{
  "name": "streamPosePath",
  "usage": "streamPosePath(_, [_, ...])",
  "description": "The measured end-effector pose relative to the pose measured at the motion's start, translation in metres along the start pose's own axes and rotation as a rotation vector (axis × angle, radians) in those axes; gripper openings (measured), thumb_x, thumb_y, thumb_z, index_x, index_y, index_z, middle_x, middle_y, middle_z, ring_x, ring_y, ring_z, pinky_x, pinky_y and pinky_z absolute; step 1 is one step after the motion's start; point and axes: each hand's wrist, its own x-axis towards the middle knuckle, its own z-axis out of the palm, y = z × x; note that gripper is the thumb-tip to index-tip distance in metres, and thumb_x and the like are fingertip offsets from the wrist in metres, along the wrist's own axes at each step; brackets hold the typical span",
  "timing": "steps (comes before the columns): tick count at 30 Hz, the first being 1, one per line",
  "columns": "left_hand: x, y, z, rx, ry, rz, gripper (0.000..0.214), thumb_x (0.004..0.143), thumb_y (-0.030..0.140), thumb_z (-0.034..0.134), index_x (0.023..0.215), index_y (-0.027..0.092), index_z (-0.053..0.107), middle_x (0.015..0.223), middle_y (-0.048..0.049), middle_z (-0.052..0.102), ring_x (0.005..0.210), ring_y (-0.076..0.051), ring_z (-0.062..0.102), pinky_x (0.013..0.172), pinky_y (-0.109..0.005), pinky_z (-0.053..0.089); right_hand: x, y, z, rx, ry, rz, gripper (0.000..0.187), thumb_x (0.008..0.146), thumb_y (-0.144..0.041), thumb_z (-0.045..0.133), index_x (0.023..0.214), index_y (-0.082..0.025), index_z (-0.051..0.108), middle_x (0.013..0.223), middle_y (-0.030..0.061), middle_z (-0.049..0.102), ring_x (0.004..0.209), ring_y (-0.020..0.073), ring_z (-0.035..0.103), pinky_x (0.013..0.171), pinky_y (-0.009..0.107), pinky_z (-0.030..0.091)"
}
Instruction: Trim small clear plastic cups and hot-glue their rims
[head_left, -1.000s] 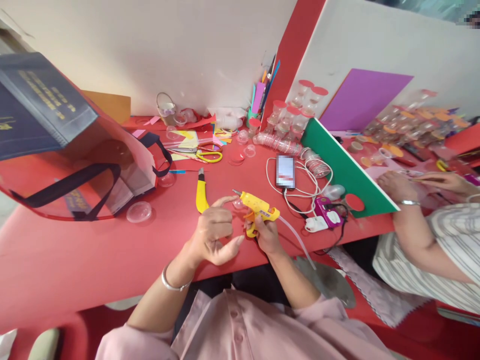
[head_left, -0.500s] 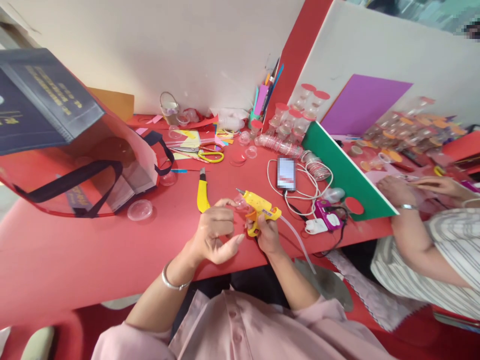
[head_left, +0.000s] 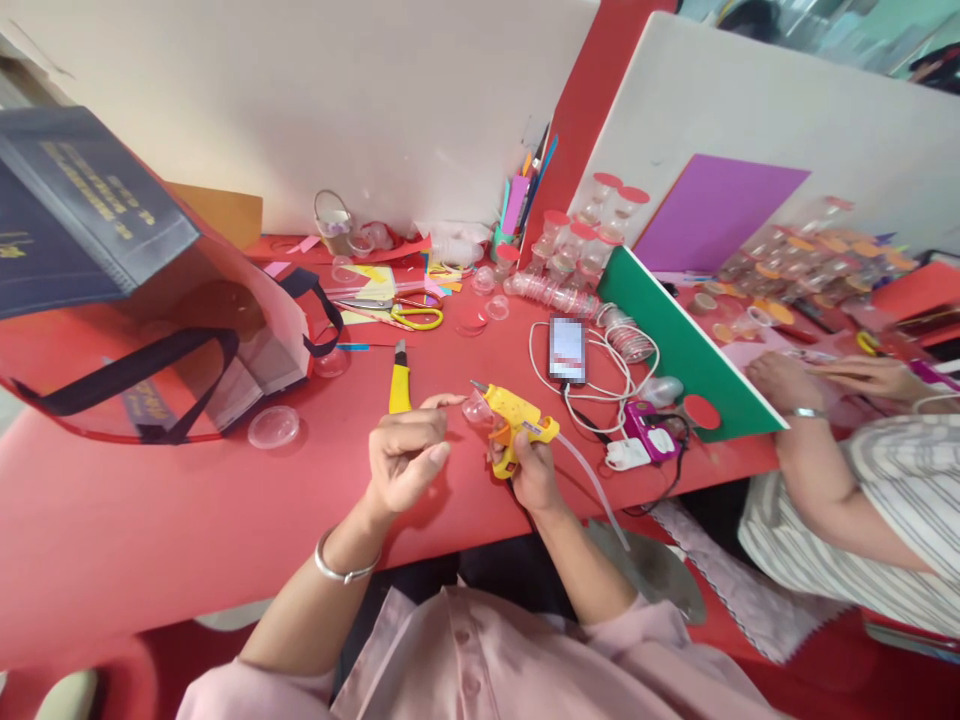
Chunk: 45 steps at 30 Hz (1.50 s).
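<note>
My right hand [head_left: 531, 475] grips the handle of a yellow glue gun [head_left: 514, 418] over the red table [head_left: 187, 500], nozzle pointing up-left. My left hand [head_left: 405, 455] is half curled beside it, and its forefinger and thumb pinch a small clear plastic cup [head_left: 474, 408] just below the nozzle. A clear glue stick [head_left: 592, 480] sticks out of the gun's back. A yellow utility knife [head_left: 400, 385] lies just beyond my left hand.
A red and navy bag [head_left: 135, 300] stands at the left, a clear lid [head_left: 273, 427] near it. Yellow scissors [head_left: 416, 316], a phone [head_left: 566, 348] with white cable, a green board [head_left: 686, 345] and rows of clear cups [head_left: 585, 240] lie behind. Another person's arm [head_left: 817, 450] works at the right.
My left hand has drawn in and curled tighter, bringing the small clear cup up against the glue gun's nozzle. The glue gun has barely moved.
</note>
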Motion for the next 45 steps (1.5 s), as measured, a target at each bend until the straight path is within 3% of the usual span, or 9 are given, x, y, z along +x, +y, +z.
streamPosePath(9, [-0.001,-0.010,0.003,-0.193,0.092,-0.080,0.049,0.096,0.038,0.059,0.051,0.020,0.051,0.049,0.0031,0.041,0.050,-0.012,0.040,0.097,-0.054,0.059,0.000,-0.008,0.005,0.133,-0.031,0.040,0.047,0.080,-0.065,0.078,0.091,-0.020,0.072,0.067,-0.0011,0.060,0.053,0.0111,0.052,0.053,0.028,0.048])
streamPosePath(18, [0.005,0.002,0.007,-0.042,-0.051,0.058,0.045,0.093,0.028,0.062,0.054,0.020,0.041,0.052,0.0059,0.034,0.049,-0.010,0.034,0.101,-0.053,0.055,0.000,-0.009,0.004,0.192,-0.113,0.095,0.047,0.081,-0.064,0.078,0.089,-0.019,0.068,0.065,-0.0030,0.056,0.051,0.0094,0.048,0.050,0.025,0.045])
streamPosePath(23, [0.005,0.000,0.010,0.069,-0.112,0.159,0.038,0.090,0.026,0.062,0.057,0.021,0.045,0.052,0.0064,0.036,0.049,-0.011,0.037,0.102,-0.054,0.054,-0.001,-0.007,0.003,0.169,-0.124,0.098,0.047,0.082,-0.065,0.076,0.091,-0.019,0.069,0.066,-0.0028,0.058,0.050,0.0092,0.049,0.051,0.025,0.047])
streamPosePath(32, [0.005,0.002,0.009,0.084,-0.120,0.177,0.033,0.087,0.021,0.061,0.058,0.021,0.045,0.053,0.0073,0.035,0.049,-0.011,0.035,0.101,-0.054,0.052,-0.001,-0.002,0.001,0.123,-0.111,0.052,0.046,0.085,-0.064,0.074,0.093,-0.019,0.072,0.067,-0.0017,0.060,0.051,0.0097,0.052,0.052,0.026,0.048])
streamPosePath(45, [0.007,0.006,0.010,-0.040,-0.096,0.076,0.043,0.092,0.025,0.061,0.056,0.020,0.038,0.052,0.0071,0.028,0.049,-0.010,0.030,0.100,-0.052,0.052,-0.005,0.010,-0.011,-0.106,-0.042,-0.086,0.043,0.089,-0.064,0.070,0.091,-0.020,0.071,0.068,0.0009,0.064,0.057,0.0133,0.059,0.055,0.028,0.052])
